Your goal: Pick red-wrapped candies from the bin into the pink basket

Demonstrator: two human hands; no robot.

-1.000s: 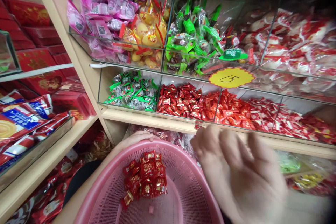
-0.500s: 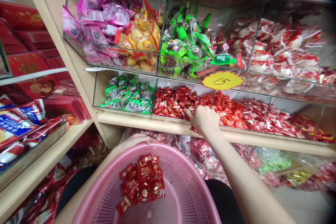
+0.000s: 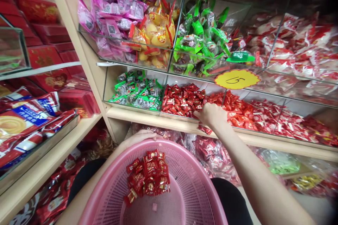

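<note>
A pink plastic basket (image 3: 196, 168) sits low in front of me, tilted so its inside shows. Red-wrapped candies (image 3: 150, 172) lie heaped on its floor. My left hand (image 3: 139, 137) is curled over the basket's far left rim, with the forearm along its side. My right hand (image 3: 212, 115) is closed at the front edge of the lower shelf bin. Red-wrapped candies (image 3: 205, 128) poke out beneath its fingers; how many it holds is hidden. Beside that hand lie dark red candies (image 3: 182, 100) on the left and brighter red candies (image 3: 237, 110) on the right.
Above are clear bins with purple packets (image 3: 113, 17), yellow packets (image 3: 155, 31) and green-wrapped sweets (image 3: 200, 35). A yellow tag (image 3: 237, 79) hangs over the lower bins. The wooden shelf edge (image 3: 163, 123) runs behind the basket. Bagged sweets (image 3: 211, 151) lie underneath.
The view has shifted a little, moving the shelves rightward in the picture. My right hand stays at the bin edge, with more red wrappers showing beneath it. My left hand remains on the basket rim.
</note>
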